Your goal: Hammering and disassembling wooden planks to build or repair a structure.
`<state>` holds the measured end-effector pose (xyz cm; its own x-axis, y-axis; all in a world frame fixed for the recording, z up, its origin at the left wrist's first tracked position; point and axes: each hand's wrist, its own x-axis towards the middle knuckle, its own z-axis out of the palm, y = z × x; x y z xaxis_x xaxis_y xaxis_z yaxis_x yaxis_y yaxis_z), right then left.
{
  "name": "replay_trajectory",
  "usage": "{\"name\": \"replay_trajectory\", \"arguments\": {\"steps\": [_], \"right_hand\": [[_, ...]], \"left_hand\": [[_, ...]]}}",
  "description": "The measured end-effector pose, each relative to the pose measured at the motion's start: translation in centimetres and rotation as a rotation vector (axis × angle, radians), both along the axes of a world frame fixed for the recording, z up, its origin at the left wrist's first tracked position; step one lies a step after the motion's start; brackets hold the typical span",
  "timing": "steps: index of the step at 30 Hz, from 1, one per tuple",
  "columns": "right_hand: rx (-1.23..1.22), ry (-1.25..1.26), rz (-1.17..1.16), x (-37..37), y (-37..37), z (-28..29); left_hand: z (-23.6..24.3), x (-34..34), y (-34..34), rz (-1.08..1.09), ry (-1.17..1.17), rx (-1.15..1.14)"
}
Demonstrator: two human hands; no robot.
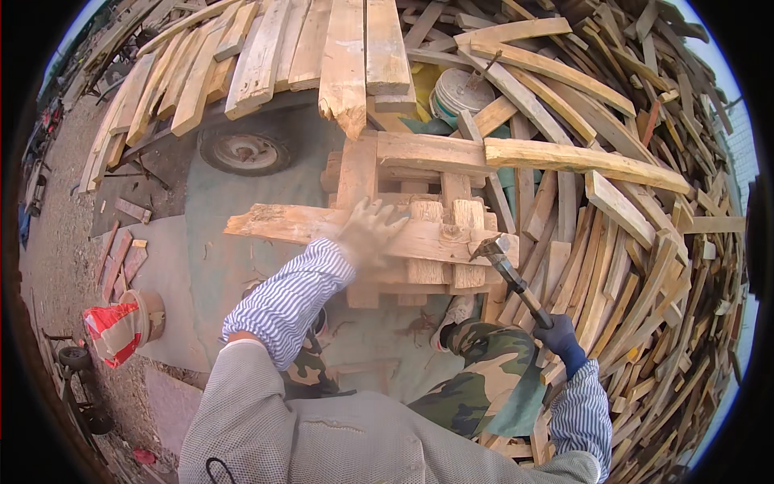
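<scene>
A long, rough-ended plank (278, 223) lies across a crib of stacked wooden blocks (415, 149). My left hand (372, 232), in a pale glove, rests on the plank's middle with its fingers stretched out, slightly blurred. In a dark blue glove, my right hand (558, 335) grips the black handle of a claw hammer (516, 282). The hammer's metal head is by the plank's right end; whether it touches the wood I cannot tell. Two short wood pieces (468, 216) stick out from beneath the plank near that end.
Loose boards (580, 266) are heaped along the right side. Planks (278, 48) lie on a cart with a wheel (244, 151) ahead. A white bucket (461, 93) stands among the boards, and another bucket (151, 316) with a red-and-white bag (113, 331) is at left.
</scene>
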<state>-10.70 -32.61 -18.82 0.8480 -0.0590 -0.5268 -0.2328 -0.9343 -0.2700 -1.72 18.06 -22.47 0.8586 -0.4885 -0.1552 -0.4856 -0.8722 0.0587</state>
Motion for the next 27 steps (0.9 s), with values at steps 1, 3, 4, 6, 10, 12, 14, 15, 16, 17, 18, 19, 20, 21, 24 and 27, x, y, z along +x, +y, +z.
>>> {"name": "replay_trajectory", "arguments": {"steps": [1, 3, 4, 6, 10, 12, 14, 15, 16, 17, 18, 19, 20, 21, 24, 27], "right_hand": [[-0.065, -0.006, -0.03, -0.8, 0.3, 1.1], [-0.109, -0.026, -0.064, -2.0, 2.8, 4.4], [-0.108, -0.05, -0.085, -2.6, 3.1, 5.6], [0.005, -0.118, -0.092, -4.4, 1.2, 5.0], [0.844, -0.051, -0.391, -8.4, 4.9, 7.1], [1.065, -0.009, -0.619, -9.2, 8.4, 6.8], [1.265, 0.082, -0.638, -8.9, 12.8, 5.3], [1.406, 0.14, -0.657, -8.5, 15.6, 4.3], [1.549, 0.2, -0.672, -7.6, 18.0, 2.9], [1.79, 0.374, -0.724, -6.5, 19.2, -0.5], [2.024, 0.56, -0.771, -4.8, 20.8, -4.2], [1.836, 0.459, -0.804, -3.7, 23.2, -6.3], [1.649, 0.357, -0.83, -2.8, 25.1, -8.2], [1.646, 0.368, -0.824, -2.3, 26.3, -9.9], [1.473, 0.297, -0.76, -1.1, 27.5, -14.2], [0.38, -0.155, -0.128, -2.3, 26.3, -15.2]], "left_hand": [[0.3, 0.1, -0.8, -0.039, 0.036, 0.076], [0.8, 0.0, -0.9, 0.0, 0.151, 0.078], [2.3, -0.6, -0.8, -0.003, 0.11, 0.1], [4.7, -1.3, -0.6, 0.085, 0.155, 0.154], [9.1, -3.6, 3.7, 0.16, -0.096, 0.207], [12.7, -4.6, 5.2, 0.191, -0.121, 0.233], [15.2, -6.1, 7.5, 0.235, -0.144, 0.254], [16.0, -6.9, 8.9, 0.246, -0.21, 0.224], [17.0, -7.8, 9.7, 0.258, -0.279, 0.195], [17.9, -8.8, 10.3, 0.315, -0.291, 0.189], [18.6, -9.5, 11.3, 0.331, -0.3, 0.188], [19.1, -10.3, 12.2, 0.353, -0.414, 0.133], [19.8, -10.8, 13.0, 0.37, -0.527, 0.078], [20.7, -11.7, 13.9, 0.409, -0.595, 0.04], [23.9, -13.4, 16.3, 0.498, -0.769, -0.099], [27.3, -15.0, 17.6, 0.585, -0.921, -0.236]]}}
